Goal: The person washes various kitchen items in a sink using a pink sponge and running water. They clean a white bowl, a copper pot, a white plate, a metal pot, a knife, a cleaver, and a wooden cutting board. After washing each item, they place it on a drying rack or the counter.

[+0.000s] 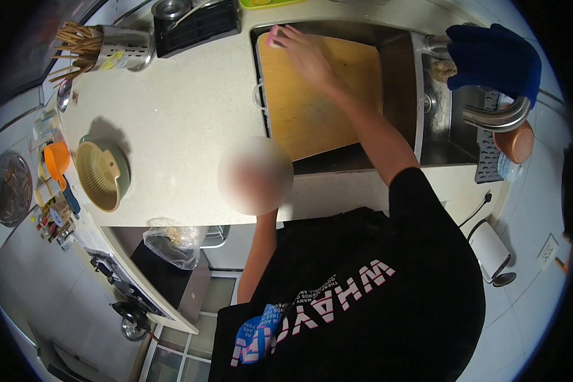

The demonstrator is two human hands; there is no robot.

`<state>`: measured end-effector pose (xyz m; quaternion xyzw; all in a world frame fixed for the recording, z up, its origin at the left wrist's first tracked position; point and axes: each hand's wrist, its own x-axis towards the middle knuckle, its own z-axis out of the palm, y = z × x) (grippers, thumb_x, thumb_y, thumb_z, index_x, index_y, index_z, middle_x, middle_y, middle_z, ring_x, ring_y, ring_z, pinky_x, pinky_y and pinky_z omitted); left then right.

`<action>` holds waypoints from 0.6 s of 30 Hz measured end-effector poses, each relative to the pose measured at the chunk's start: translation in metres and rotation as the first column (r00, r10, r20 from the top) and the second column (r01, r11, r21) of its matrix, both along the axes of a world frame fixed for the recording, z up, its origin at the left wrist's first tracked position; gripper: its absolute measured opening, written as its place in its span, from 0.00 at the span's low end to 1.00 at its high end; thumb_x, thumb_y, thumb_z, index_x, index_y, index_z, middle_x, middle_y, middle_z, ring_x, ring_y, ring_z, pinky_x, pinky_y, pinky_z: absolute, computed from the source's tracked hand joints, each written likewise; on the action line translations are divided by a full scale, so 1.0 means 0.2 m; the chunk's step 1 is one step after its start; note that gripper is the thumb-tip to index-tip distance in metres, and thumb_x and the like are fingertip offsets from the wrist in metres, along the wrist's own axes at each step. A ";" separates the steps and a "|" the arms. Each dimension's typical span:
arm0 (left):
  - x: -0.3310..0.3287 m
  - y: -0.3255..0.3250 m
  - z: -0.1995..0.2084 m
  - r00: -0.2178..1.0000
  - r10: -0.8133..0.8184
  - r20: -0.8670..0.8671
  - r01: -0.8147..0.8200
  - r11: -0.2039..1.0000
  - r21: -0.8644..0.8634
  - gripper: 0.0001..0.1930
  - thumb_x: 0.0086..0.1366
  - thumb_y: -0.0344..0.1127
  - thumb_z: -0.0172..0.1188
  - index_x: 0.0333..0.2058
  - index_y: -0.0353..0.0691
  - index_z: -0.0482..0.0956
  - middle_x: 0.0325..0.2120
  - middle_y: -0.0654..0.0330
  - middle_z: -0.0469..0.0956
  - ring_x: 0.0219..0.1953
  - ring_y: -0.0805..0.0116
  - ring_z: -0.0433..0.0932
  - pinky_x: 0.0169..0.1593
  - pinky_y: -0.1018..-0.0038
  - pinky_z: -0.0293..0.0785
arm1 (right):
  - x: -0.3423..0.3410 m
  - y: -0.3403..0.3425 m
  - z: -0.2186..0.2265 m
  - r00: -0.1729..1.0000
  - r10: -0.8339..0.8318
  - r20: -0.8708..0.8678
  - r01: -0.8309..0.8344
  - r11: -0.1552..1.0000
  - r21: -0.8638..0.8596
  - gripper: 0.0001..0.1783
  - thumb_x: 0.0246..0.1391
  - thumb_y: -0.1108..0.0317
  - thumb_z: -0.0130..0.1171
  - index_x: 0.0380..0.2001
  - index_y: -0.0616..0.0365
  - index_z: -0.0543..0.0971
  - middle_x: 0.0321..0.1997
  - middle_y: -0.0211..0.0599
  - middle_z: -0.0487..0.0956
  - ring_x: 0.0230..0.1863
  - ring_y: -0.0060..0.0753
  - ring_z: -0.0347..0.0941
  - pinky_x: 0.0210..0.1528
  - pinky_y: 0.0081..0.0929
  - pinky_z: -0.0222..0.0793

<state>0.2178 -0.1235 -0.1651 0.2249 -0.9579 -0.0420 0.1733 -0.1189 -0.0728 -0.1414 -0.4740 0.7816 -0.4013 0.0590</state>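
Observation:
A large wooden cutting board (325,95) lies over the left basin of the sink, slightly askew. My right hand (302,56) reaches across to the board's far left corner, its fingers closed on a small pink-and-white sponge (275,37). The sponge is pressed against the board's surface near that corner. My left forearm (258,251) rises to the counter's front edge. A round blur covers my left hand (256,177) near the board's near left corner, so its fingers are hidden.
A pale green colander in a bowl (102,172) stands on the left counter. Behind are a chopstick holder (124,48) and a black tray (197,28). On the right, a faucet (500,114) and dark blue cloth (493,60) hang near the smaller basin (439,146).

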 end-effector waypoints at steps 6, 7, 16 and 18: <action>-0.02 -0.02 0.03 0.989 0.078 0.122 -0.076 0.997 -0.021 0.25 0.59 0.34 0.51 0.54 0.28 0.63 0.52 0.45 0.66 0.56 0.46 0.63 0.58 0.54 0.57 | 0.42 0.47 0.17 0.673 0.285 0.683 -0.458 0.885 0.082 0.15 0.58 0.62 0.48 0.47 0.48 0.75 0.52 0.32 0.74 0.57 0.33 0.66 0.62 0.31 0.55; -0.03 -0.01 0.04 0.994 0.054 0.098 -0.054 0.999 0.000 0.25 0.59 0.34 0.51 0.54 0.28 0.63 0.52 0.45 0.66 0.56 0.46 0.63 0.58 0.53 0.56 | 0.34 0.52 0.07 0.687 0.371 0.625 -0.539 0.837 0.094 0.15 0.59 0.60 0.47 0.47 0.48 0.75 0.51 0.32 0.74 0.56 0.33 0.66 0.62 0.30 0.55; -0.05 -0.02 0.08 0.996 -0.004 0.094 0.007 0.999 -0.037 0.25 0.64 0.37 0.47 0.56 0.27 0.61 0.54 0.42 0.64 0.57 0.48 0.63 0.58 0.55 0.58 | 0.44 0.46 -0.12 0.996 0.069 0.048 -0.066 0.995 -0.071 0.15 0.59 0.66 0.45 0.47 0.53 0.73 0.52 0.39 0.71 0.56 0.40 0.66 0.60 0.33 0.59; -0.03 -0.07 -0.01 0.994 0.067 0.092 -0.051 0.983 -0.174 0.26 0.64 0.39 0.49 0.57 0.29 0.60 0.55 0.44 0.63 0.60 0.48 0.59 0.61 0.54 0.54 | 0.33 0.58 -0.24 0.993 -0.051 0.104 0.049 0.998 0.025 0.14 0.58 0.68 0.46 0.47 0.54 0.73 0.54 0.39 0.70 0.57 0.42 0.65 0.60 0.34 0.59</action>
